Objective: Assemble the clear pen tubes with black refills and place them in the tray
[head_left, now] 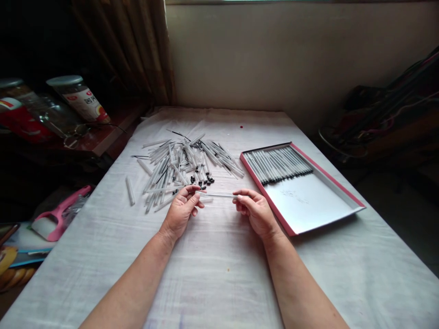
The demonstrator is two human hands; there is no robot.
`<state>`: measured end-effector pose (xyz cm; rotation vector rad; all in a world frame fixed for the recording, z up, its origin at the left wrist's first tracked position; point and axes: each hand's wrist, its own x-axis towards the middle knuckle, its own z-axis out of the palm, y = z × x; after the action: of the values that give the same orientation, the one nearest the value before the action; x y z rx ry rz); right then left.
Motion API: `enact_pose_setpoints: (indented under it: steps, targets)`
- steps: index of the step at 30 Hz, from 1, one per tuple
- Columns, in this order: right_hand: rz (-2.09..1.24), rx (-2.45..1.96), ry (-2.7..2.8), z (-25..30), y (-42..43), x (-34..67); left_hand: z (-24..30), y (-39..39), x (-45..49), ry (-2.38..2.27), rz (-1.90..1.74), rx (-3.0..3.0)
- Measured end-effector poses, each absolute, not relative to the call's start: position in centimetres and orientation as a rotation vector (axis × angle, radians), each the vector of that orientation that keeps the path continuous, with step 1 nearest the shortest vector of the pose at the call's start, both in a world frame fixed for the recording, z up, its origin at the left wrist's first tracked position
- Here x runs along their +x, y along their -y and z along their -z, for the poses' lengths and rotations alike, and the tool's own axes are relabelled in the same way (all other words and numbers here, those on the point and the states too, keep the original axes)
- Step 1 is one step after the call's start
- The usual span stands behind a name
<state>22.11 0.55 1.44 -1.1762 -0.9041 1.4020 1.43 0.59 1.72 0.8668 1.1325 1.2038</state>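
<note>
In the middle of the table, my left hand (183, 208) and my right hand (254, 208) pinch the two ends of a slim clear pen barrel (219, 195) held level between them. Fingertips cover both of its ends. Just behind my left hand spreads a loose heap of clear pen barrels (164, 176), with dark thin refills among them. Small black pen plugs (202, 186) lie at the heap's near edge. To the right of my right hand is a shallow pink-rimmed box (302, 210), where a row of pens with black ends (277, 164) fills the far part.
A white cloth (219, 292) covers the table. One barrel (130, 190) lies apart on the left. Beyond the left edge are pink-handled scissors (61, 214), a labelled jar (80, 100) and eyeglasses (77, 136). A wall (274, 55) and a curtain (137, 45) stand behind.
</note>
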Motion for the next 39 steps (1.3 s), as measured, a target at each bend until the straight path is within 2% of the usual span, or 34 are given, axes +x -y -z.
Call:
enact_pose_setpoints:
  steps: [6,11,32,35,39]
  targets:
    - [-1.41,-1.319,1.262,-1.5,-0.4,22.9,-1.9,-0.2,1.8,-1.224,-1.174,0.928]
    - [-1.27,-1.319,1.467,-0.7,-0.4,23.0,-1.6,-0.1,2.0,-1.267,-1.104,0.959]
    - [-1.018,-1.355,1.609,-0.6,0.1,21.4,-1.2,-0.9,2.3,-1.297,-1.094,0.946]
    - [-0.878,-1.357,1.608,-2.1,0.2,21.7,-1.3,-0.9,2.0,-1.265,-1.124,0.955]
    - [-0.517,-1.43,1.442,-4.0,-2.3,25.5,-1.3,-1.0,1.6,-1.24,-1.109,0.969]
